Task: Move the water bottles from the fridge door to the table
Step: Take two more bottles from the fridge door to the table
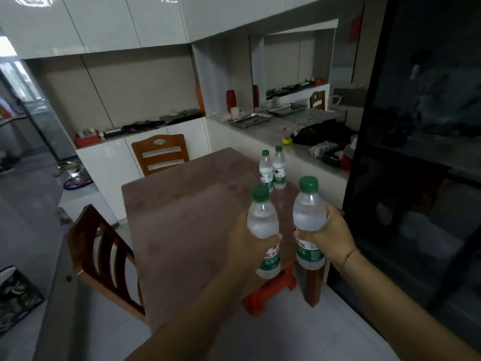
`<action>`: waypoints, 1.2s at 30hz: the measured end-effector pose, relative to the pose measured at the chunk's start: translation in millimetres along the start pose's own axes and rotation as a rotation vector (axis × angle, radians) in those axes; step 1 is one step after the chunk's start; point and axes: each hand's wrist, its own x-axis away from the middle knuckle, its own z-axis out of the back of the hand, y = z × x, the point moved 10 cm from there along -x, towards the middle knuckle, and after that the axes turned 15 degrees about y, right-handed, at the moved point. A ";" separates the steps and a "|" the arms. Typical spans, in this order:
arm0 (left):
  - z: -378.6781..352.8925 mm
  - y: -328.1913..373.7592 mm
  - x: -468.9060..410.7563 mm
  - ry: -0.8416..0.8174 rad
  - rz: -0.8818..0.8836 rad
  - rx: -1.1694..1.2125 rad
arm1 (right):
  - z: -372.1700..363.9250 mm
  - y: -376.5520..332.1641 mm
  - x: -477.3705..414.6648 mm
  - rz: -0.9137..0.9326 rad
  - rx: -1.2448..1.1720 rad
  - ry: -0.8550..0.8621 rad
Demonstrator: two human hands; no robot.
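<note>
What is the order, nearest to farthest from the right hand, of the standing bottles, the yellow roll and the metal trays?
1. The standing bottles, on the table just ahead of the right hand.
2. The yellow roll, on the counter behind them.
3. The metal trays, farther back on the counter.

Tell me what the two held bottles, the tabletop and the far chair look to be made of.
Left bottle and right bottle: clear thin plastic, see-through walls; opaque green caps, likely plastic too. Tabletop: smooth, brownish, mottled, with a soft sheen; stone or laminate, cannot tell which. Far chair: orange-brown wood, glossy as if varnished.
</note>
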 end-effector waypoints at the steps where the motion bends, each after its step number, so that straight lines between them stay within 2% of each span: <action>1: -9.0 -2.8 -16.2 -0.015 -0.015 -0.025 | -3.4 4.1 -16.2 -0.006 0.009 0.010; 13: -109.6 -44.0 -214.2 -0.031 -0.024 -0.118 | -65.9 48.7 -194.3 -0.058 0.014 0.095; 17: -136.3 -63.6 -262.5 -0.009 -0.018 -0.160 | -83.5 70.1 -248.1 -0.071 0.081 0.097; 29: -199.8 -124.6 -358.3 0.168 0.005 -0.264 | -146.9 131.6 -386.9 -0.093 0.269 0.067; 36: -234.2 -149.7 -383.9 0.214 0.023 -0.321 | -175.6 158.8 -430.6 -0.104 0.297 -0.029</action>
